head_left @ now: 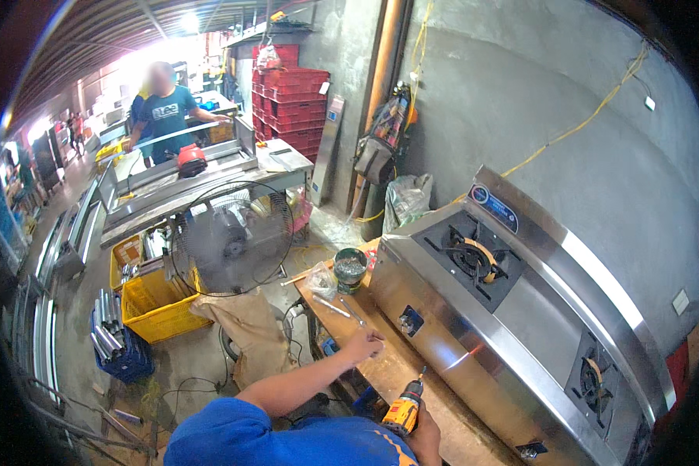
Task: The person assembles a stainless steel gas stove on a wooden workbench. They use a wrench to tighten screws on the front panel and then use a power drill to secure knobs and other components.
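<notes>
My right hand [425, 436] grips a yellow and black cordless drill [403, 412] near the front edge of the wooden bench. A slim bit [422, 373] points from its chuck toward the stove. Over the bench, my left hand [364, 345] has its fingers curled in; whatever they hold, if anything, is too small to make out. Beyond that hand lie two slender metal tools [331, 305]. A stainless steel two-burner gas stove [443, 326] stands on the bench to the right, with a black knob plate [411, 320] on its front panel.
A dark green tub [350, 268] of small pieces and a clear plastic bag [321, 281] sit at the bench's far end. Behind are a large fan [233, 237], yellow crates [160, 314] and stacked red crates [291, 97]. A co-worker [165, 113] stands at another table. Cables lie on the floor.
</notes>
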The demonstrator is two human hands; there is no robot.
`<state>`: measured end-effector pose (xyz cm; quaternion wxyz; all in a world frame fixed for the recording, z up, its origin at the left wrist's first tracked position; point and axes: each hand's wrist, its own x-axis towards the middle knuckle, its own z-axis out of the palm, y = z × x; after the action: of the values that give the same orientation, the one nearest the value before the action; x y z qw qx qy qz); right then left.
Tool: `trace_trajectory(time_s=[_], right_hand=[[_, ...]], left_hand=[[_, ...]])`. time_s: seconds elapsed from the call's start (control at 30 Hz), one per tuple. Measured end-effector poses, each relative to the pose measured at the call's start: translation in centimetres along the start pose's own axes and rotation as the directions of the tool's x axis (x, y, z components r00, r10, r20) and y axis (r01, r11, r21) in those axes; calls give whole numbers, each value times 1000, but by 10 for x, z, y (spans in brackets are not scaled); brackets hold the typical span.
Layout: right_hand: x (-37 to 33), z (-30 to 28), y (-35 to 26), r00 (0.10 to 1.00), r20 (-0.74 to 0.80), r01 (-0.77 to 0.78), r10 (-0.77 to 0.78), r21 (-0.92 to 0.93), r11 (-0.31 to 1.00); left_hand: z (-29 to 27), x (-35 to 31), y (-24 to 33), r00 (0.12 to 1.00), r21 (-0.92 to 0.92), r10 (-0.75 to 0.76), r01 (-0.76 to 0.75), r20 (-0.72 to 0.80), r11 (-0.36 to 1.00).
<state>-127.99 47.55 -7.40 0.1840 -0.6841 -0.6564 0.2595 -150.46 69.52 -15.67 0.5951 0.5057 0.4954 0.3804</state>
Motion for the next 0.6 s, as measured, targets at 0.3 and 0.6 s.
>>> trace_trajectory(time_s=[0.3,0.6], right_hand=[[-34,-36,-18,976,32,209,-214,110,972],[-24,-67,19,959,-181,251,-218,182,951]], left_hand=[[87,-82,71,980,-543,-63,157,188,825],[141,-39,117,907,-607,61,227,416,762]])
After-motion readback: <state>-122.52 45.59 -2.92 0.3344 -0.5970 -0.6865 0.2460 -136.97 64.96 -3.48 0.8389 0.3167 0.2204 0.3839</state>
